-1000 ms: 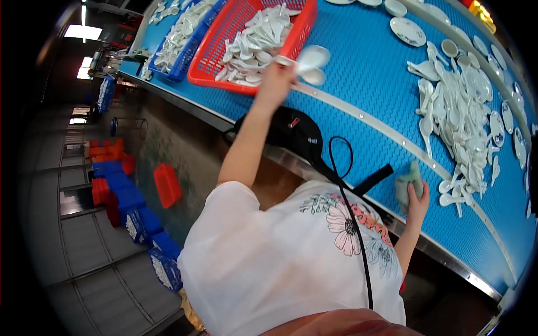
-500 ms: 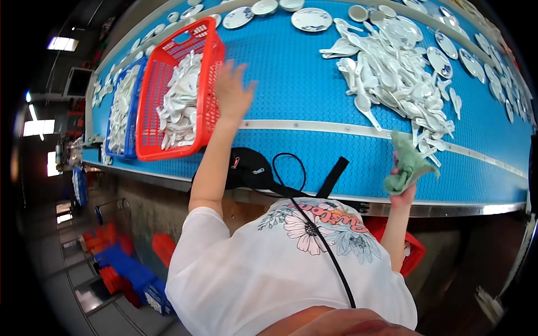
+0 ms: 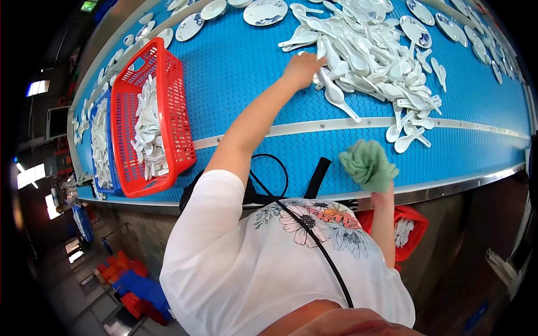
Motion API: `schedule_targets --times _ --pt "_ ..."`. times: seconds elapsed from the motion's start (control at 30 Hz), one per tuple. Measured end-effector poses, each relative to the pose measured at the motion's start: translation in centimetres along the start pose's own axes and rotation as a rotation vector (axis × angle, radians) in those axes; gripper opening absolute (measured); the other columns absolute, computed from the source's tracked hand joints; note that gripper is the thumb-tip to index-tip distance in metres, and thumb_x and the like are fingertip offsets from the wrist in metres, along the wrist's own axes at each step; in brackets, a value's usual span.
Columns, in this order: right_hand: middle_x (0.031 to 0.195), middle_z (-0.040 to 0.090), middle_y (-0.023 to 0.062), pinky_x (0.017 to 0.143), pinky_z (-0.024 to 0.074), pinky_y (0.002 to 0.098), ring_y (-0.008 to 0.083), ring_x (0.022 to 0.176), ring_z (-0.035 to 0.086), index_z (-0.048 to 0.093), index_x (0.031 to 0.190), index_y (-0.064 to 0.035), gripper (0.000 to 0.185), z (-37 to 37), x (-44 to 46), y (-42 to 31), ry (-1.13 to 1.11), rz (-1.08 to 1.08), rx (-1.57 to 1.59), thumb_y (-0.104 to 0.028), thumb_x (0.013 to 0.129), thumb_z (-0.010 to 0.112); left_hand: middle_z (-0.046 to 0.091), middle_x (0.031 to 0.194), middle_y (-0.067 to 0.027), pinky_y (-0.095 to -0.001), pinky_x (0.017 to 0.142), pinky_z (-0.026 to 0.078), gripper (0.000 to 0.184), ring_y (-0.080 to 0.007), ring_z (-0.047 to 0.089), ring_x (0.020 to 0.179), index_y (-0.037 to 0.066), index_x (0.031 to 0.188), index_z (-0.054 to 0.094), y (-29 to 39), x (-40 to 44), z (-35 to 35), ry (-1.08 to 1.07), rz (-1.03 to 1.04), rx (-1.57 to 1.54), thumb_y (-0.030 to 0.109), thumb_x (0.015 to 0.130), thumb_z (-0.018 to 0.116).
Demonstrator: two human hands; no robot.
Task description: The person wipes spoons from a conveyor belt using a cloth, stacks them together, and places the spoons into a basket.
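Observation:
My left hand (image 3: pixel 304 69) is at the left edge of a heap of white ceramic spoons (image 3: pixel 364 61) on the blue belt. Its fingers are closed on a spoon at that edge, which they partly cover. In my right hand (image 3: pixel 383 196) is a bunched green cloth (image 3: pixel 368 165), held above the near side of the belt. The cloth hides most of those fingers. To the left stands a red basket (image 3: pixel 178 106) with many white spoons lying inside.
A blue basket (image 3: pixel 115 178) of spoons stands beyond the red one. Patterned plates (image 3: pixel 265 12) and bowls line the far side. A metal strip (image 3: pixel 314 127) runs along the blue belt (image 3: pixel 241 67). Below the right edge sits another red basket (image 3: pixel 412 246) with spoons.
My left hand has moved from beside the red basket rightward to the spoon heap and closed there. The green cloth in my right hand looks more bunched. The view has shifted right.

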State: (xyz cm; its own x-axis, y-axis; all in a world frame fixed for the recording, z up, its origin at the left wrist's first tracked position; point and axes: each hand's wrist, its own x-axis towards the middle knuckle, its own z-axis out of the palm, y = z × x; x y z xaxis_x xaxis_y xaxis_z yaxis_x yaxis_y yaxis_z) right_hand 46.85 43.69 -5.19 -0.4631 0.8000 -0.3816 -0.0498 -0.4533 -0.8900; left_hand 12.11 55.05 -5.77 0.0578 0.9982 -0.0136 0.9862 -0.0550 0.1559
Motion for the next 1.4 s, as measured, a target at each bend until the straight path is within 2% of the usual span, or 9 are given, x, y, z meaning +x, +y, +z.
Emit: schedule_targets --times 0.07,0.27,0.43,0.5,0.6,0.87,1.0,1.2,1.4 --pt "0.114 0.048 0.0021 0.086 0.0402 0.0311 0.014 0.101 0.047 0.039 0.123 -0.0041 0.047 0.3 1.2 -2.9 0.204 0.047 0.353 -0.023 0.083 0.056 0.055 0.091 -0.0058 -0.0407 0.074 0.042 0.034 -0.0246 0.051 0.092 0.018 0.108 0.054 -0.8 -2.4 1.4 0.161 0.059 0.085 0.014 0.075 0.056" --pt "0.11 0.051 0.0038 0.081 0.0426 0.0282 0.015 0.097 0.051 0.045 0.117 -0.0022 0.044 1.7 6.4 -4.3 0.114 -0.17 0.021 -0.008 0.076 0.06 0.058 0.087 -0.0047 -0.0347 0.064 0.045 0.027 -0.0238 0.056 0.081 0.016 0.099 0.06 0.6 -10.9 -2.2 -0.102 -0.217 0.049 0.027 0.075 0.06" --pt "0.11 0.053 0.0094 0.081 0.0426 0.0313 0.0193 0.097 0.052 0.052 0.106 -0.0016 0.04 7.1 12.6 -3.2 0.072 -0.306 -0.474 -0.009 0.069 0.064 0.06 0.097 -0.0028 -0.0316 0.069 0.046 0.027 -0.0221 0.058 0.085 0.016 0.098 0.062 0.3 -16.1 -3.0 0.011 -0.526 -0.373 0.033 0.078 0.058" --pt "0.106 0.053 0.0082 0.081 0.0422 0.0351 0.0243 0.096 0.052 0.054 0.104 -0.0071 0.042 9.0 15.2 -1.4 -0.045 -0.813 -1.127 -0.008 0.064 0.064 0.06 0.096 -0.0036 -0.0319 0.069 0.045 0.027 -0.0221 0.058 0.085 0.016 0.098 0.062 0.3 -17.6 -3.3 0.013 -0.592 -0.431 0.034 0.078 0.057" --pt "0.102 0.053 0.0074 0.079 0.0422 0.0362 0.027 0.095 0.051 0.055 0.1 -0.0121 0.041 12.1 13.8 -1.8 -0.045 -0.939 -1.402 -0.007 0.06 0.063 0.061 0.095 -0.0052 -0.0326 0.069 0.045 0.027 -0.0223 0.058 0.084 0.015 0.097 0.063 0.3 -19.1 -4.4 0.035 -0.565 -0.425 0.034 0.079 0.056" --pt "0.093 0.058 0.008 0.071 0.0448 0.0348 0.0272 0.085 0.056 0.057 0.097 -0.0106 0.029 9.3 10.9 -2.9 -0.056 -0.569 -1.009 -0.013 0.068 0.063 0.061 0.089 -0.0029 -0.0318 0.065 0.044 0.024 -0.0211 0.058 0.078 0.016 0.089 0.065 0.5 -22.7 -7.0 0.008 -0.629 -0.474 0.035 0.079 0.055" --pt "0.081 0.06 0.0072 0.065 0.046 0.0344 0.0271 0.076 0.058 0.061 0.087 -0.0095 0.022 8.6 7.6 -3.6 -0.251 -0.278 -1.319 -0.022 0.07 0.066 0.061 0.084 -0.0026 -0.031 0.063 0.044 0.019 -0.0209 0.058 0.075 0.015 0.087 0.066 0.1 -24.5 -6.8 0.12 -0.572 -0.549 0.029 0.077 0.059" --pt "0.081 0.06 0.0069 0.065 0.0452 0.0329 0.0248 0.076 0.058 0.063 0.087 -0.0096 0.021 12.1 8.6 -3.9 -0.195 -0.439 -0.992 -0.02 0.07 0.066 0.061 0.082 -0.0072 -0.0287 0.065 0.044 0.019 -0.0205 0.057 0.075 0.009 0.09 0.064 -0.8 -25.3 -5.4 0.165 -0.392 -0.375 0.014 0.072 0.065" --pt "0.104 0.055 0.0049 0.077 0.0435 0.033 0.0233 0.094 0.052 0.056 0.101 -0.0131 0.038 15.2 13.1 0.3 -0.226 -1.045 -1.335 -0.013 0.064 0.068 0.062 0.091 -0.0046 -0.0318 0.07 0.045 0.025 -0.0214 0.058 0.083 0.014 0.093 0.064 -2.0 -25.7 -3.2 0.033 -0.621 -0.588 0.023 0.07 0.067"
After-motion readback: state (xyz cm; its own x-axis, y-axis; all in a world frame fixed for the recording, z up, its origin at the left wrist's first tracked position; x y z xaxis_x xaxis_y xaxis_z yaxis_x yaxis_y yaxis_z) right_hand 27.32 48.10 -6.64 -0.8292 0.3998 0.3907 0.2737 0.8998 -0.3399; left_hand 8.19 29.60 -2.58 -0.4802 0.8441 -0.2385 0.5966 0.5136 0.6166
